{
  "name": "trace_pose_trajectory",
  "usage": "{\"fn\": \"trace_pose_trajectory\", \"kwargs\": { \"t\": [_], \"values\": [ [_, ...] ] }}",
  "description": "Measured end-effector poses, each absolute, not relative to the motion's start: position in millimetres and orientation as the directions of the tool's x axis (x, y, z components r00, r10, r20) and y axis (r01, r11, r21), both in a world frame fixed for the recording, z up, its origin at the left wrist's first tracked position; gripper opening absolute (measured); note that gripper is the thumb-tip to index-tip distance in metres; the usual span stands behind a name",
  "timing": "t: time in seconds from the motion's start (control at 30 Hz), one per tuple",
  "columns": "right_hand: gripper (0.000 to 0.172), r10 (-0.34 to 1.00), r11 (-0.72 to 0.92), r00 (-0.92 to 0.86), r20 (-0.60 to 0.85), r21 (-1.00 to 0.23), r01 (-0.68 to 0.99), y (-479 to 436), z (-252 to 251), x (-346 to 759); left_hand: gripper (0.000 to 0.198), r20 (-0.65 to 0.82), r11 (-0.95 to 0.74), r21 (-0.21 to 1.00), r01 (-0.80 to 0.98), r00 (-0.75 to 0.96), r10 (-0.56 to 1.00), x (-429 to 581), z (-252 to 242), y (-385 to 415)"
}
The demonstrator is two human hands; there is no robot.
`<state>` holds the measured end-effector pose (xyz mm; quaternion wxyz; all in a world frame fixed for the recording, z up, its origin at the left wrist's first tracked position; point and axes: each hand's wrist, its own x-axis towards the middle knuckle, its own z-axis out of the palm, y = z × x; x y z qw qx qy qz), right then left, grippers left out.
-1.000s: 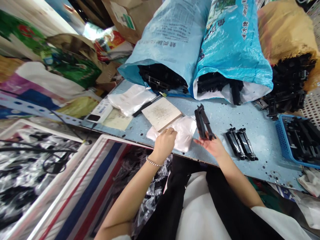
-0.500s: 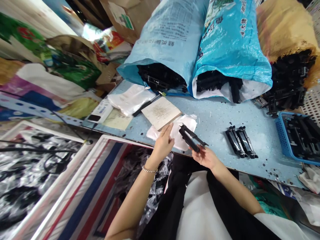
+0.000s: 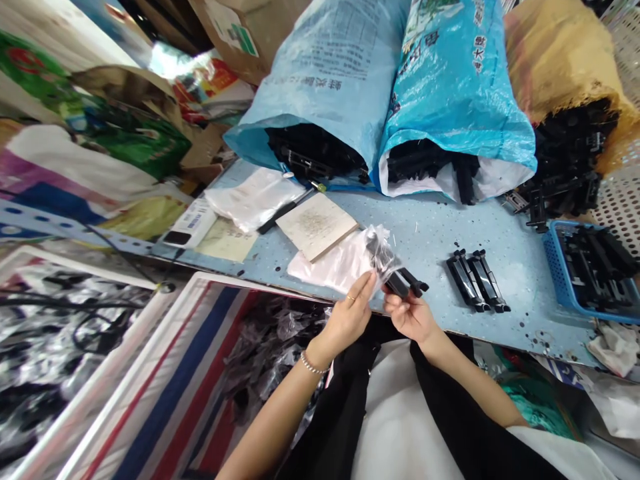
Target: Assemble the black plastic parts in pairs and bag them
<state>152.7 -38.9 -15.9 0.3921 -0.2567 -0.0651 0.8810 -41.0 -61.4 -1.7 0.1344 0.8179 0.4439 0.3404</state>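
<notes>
Speckled blue workbench (image 3: 530, 287) here, with blue woven sacks (image 3: 450, 73) full of black plastic parts behind it. Right hand (image 3: 407, 317) is closed on a black plastic part (image 3: 400, 281), and a clear plastic bag (image 3: 379, 248) now covers its upper end, bare in the earlier shot. Left hand (image 3: 347, 317) is up against the bag, can't tell if it's gripping.

We note bright, even light with soft shadows. There is glare on the clear bag (image 3: 379, 250) and blue sack (image 3: 453, 80), and a blown-out patch (image 3: 163, 60) at top left. Wide-lens bowing bends the table (image 3: 520, 313). No marked blur.
</notes>
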Motion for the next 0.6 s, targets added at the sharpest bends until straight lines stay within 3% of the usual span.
{"fn": "trace_pose_trajectory", "kwargs": {
  "t": [0.1,0.17,0.27,0.37,0.4,0.43,0.5,0.53,0.6],
  "values": [
    [0.02,0.823,-0.567,-0.385,-0.417,-0.624,-0.537,-41,-10,146,0.085,0.463,-0.655,0.533,0.536,0.463,0.756,-27,2,-66],
    [0.019,0.912,-0.4,-0.224,-0.343,-0.865,-0.304,-46,-2,142,0.088,0.401,-0.62,0.585,0.524,0.478,0.782,-19,8,-69],
    [0.026,0.955,-0.176,-0.234,-0.18,-0.984,0.041,-60,15,142,0.081,0.293,-0.539,0.653,0.532,0.48,0.827,-26,24,-77],
    [0.032,0.837,-0.022,-0.536,-0.11,-0.986,0.168,-69,29,165,0.058,0.201,-0.436,0.734,0.521,0.447,0.872,-65,43,-98],
    [0.033,0.82,0.031,-0.564,-0.094,-0.977,0.21,-68,31,178,0.053,0.134,-0.368,0.761,0.534,0.426,0.895,-85,46,-108],
    [0.033,0.853,0.081,-0.517,-0.079,-0.956,0.28,-65,31,194,0.049,0.046,-0.309,0.775,0.551,0.439,0.897,-105,44,-118],
    [0.034,0.974,0.105,-0.225,-0.016,-0.85,0.517,-52,27,229,0.045,-0.151,-0.188,0.743,0.642,0.434,0.888,-143,26,-137],
    [0.036,0.998,0.056,-0.05,0.031,-0.753,0.656,-44,23,244,0.04,-0.236,-0.129,0.71,0.692,0.406,0.883,-157,10,-144],
    [0.041,0.99,-0.059,0.115,0.08,-0.507,0.86,-29,13,264,0.026,-0.354,-0.041,0.638,0.769,0.34,0.871,-174,-31,-154]
  ]
}}
